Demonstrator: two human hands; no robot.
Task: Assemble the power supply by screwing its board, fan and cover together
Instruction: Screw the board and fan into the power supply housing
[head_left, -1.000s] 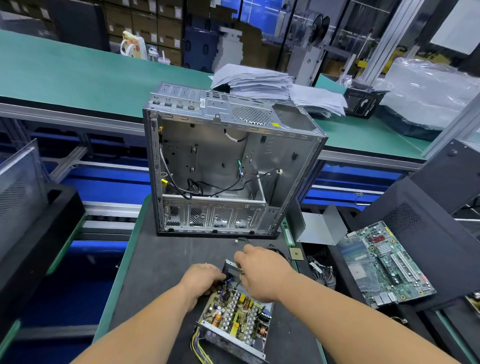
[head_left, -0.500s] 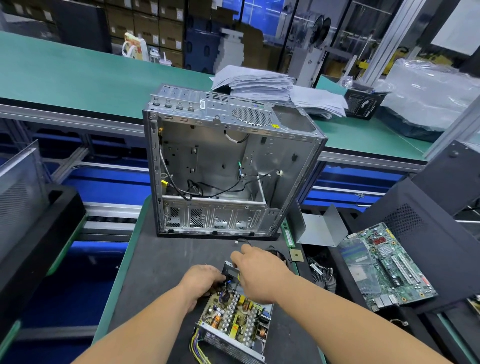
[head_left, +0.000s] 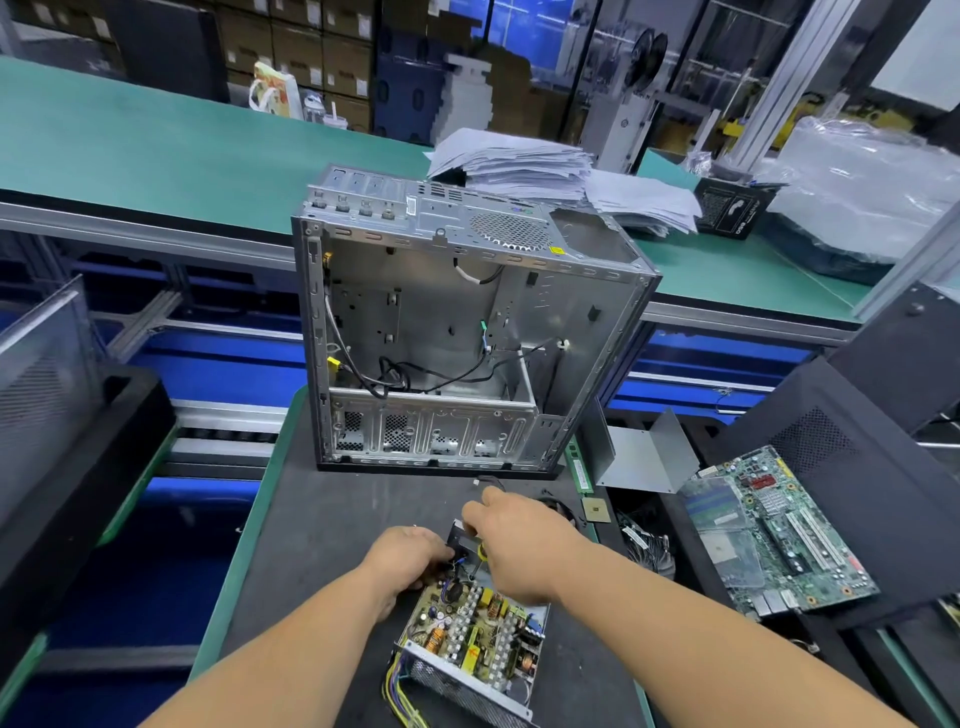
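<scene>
The open power supply (head_left: 457, 686) lies on the black mat at bottom centre. Its board (head_left: 478, 634), crowded with components, shows inside the mesh casing, and yellow wires (head_left: 397, 696) hang from the near end. A small black fan (head_left: 460, 540) stands upright at the casing's far end. My left hand (head_left: 405, 553) grips the fan's lower left side. My right hand (head_left: 519, 551) is closed over the fan's top right. It holds a thin screwdriver (head_left: 482, 555) with a yellow-and-black handle, shaft pointing down into the casing. The tip is hidden.
An open computer case (head_left: 441, 338) stands upright just beyond my hands. To the right lie a motherboard (head_left: 779, 530) on a black side panel (head_left: 857, 467), a bent metal plate (head_left: 644, 457), a CPU chip (head_left: 596, 509) and a green memory stick (head_left: 579, 465). A black tray (head_left: 78, 441) sits left.
My right hand has shifted slightly away from me along the fan's top, and the yellow handle now shows under it. The left hand stays where it was.
</scene>
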